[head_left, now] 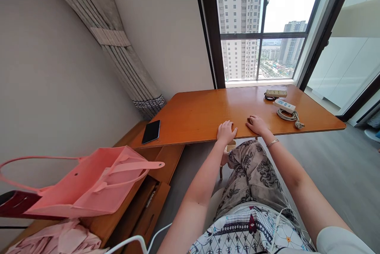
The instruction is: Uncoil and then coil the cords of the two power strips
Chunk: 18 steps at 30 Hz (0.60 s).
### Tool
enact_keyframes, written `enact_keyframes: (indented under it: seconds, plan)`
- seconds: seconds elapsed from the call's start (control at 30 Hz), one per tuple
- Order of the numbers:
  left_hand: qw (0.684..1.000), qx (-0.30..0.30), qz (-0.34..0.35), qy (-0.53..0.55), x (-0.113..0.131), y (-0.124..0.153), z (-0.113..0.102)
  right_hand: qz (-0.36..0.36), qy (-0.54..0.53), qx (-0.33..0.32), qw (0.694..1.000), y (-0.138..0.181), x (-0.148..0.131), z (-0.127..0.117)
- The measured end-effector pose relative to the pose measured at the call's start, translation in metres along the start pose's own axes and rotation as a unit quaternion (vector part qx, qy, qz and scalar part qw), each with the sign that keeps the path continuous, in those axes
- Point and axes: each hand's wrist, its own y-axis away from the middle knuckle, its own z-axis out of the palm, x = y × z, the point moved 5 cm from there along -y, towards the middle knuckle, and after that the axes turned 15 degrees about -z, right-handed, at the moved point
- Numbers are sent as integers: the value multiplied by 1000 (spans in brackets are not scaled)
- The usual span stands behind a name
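My left hand [226, 132] rests on the front edge of a brown wooden table [192, 111], its fingers laid on the top and the thumb apart. To its right, my right hand [257, 125] lies on the same tabletop near the edge, fingers loosely bent and nothing in them. A bracelet circles the right wrist. Beyond the right hand are a white power strip [284, 106] with its coiled grey cord and plug, and a beige power strip [276, 93] behind it. A black phone or small tablet [151, 131] lies flat at the table's left end.
A pink tote bag [97, 175] stands on a wooden cabinet [162, 202] at the left, with pink cloth [59, 240] below it. A white cable [133, 239] loops up at the bottom. A curtain [127, 64] hangs beside the window [261, 36] behind the table.
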Motion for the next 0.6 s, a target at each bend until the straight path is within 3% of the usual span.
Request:
enact_keyframes:
  seconds: [0.2,0.3,0.47,0.6]
  plan:
    - [1000,-4,-2,3,0,-1,0,-9,-3,7,1000,1,-1,1]
    - [1000,-4,0,6,0,-1,0,-22,-53,40,998,0,4,2]
    - [1000,-3,-4,8,-1,-1,1,0,-157,214,964,12,35,-14]
    - [1000,-1,-3,11,-1,-1,2,45,-95,323,941,38,71,-52]
